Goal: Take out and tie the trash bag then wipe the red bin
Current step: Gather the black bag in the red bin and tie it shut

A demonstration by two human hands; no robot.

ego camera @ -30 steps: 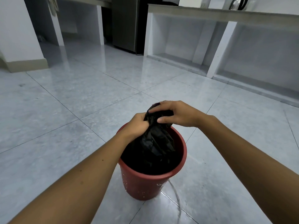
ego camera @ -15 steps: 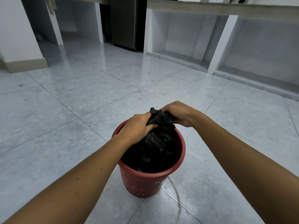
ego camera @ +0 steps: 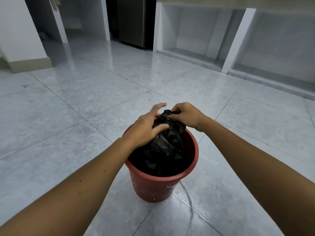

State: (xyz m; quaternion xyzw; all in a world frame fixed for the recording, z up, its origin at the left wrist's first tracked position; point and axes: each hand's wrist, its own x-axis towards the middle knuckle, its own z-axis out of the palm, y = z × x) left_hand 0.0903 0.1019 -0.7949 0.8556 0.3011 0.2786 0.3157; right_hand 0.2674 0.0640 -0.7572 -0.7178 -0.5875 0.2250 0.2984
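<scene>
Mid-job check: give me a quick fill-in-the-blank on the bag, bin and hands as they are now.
1. The black trash bag sits inside the ____ bin.
2. The right hand pinches the bag's ____.
3. The left hand has its fingers ____.
4. The bin stands on the ____ floor.

Missing words: red; top; spread; tiled

Floor [ego camera: 71,120]: large glossy grey tiles with thin dark joints, reflecting light from the far end. Right rear: a built-in counter [ego camera: 238,2] on white upright dividers [ego camera: 237,40], with open bays beneath. Centre rear: a dark steel refrigerator [ego camera: 133,21] in a recess. Left: a white wall [ego camera: 15,26] with a beige skirting [ego camera: 29,64].
</scene>
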